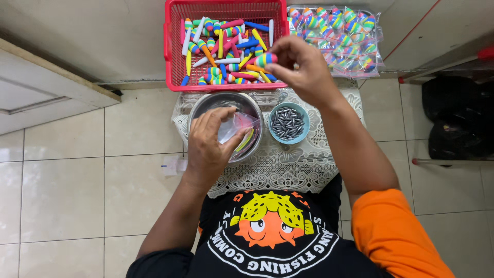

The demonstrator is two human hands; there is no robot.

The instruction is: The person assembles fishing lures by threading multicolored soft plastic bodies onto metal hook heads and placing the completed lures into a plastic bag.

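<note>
My right hand (pixel 304 67) reaches over the near edge of a red plastic basket (pixel 172 51) and pinches a rainbow-striped egg-shaped float (pixel 266 59) between thumb and fingers. My left hand (pixel 210 141) holds a small clear plastic bag (pixel 234 126) over a round metal bowl (pixel 203 105); a yellow stick shows inside the bag. The basket is full of several striped floats and coloured sticks (pixel 226 49). Beside the metal bowl stands a small blue bowl (pixel 304 116) of grey metal sinkers (pixel 287 123).
A clear tray or bag of packed striped floats (pixel 339 38) lies right of the basket. A white lace cloth (pixel 288 164) covers the small table. Tiled floor surrounds it, with a door frame at left and dark bags (pixel 455 118) at right.
</note>
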